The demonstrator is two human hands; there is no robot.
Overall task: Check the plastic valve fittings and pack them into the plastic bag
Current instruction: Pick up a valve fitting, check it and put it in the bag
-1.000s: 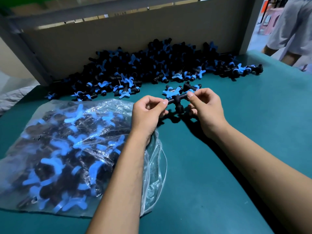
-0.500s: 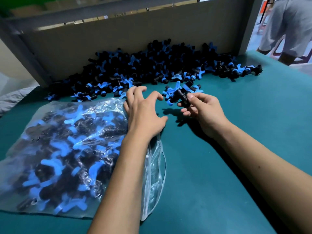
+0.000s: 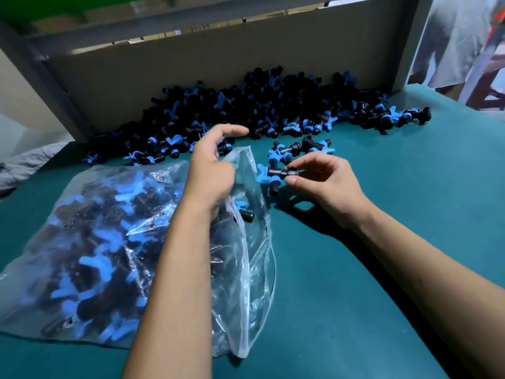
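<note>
The step in hand appears to be the dropping of a checked valve fitting (image 3: 278,175) into the plastic bag (image 3: 109,242), and it would be done best if the bag's mouth were lifted wide by the left hand (image 3: 210,170), which pinches the raised film while its forefinger is stretched out towards twelve o'clock. The fitting is pinched at its black stem between thumb and fingertips of the right hand (image 3: 325,179), its blue handle projecting at nine o'clock from the grip, just beside the mouth. The unsorted pile (image 3: 259,110) lies at twelve o'clock.
</note>
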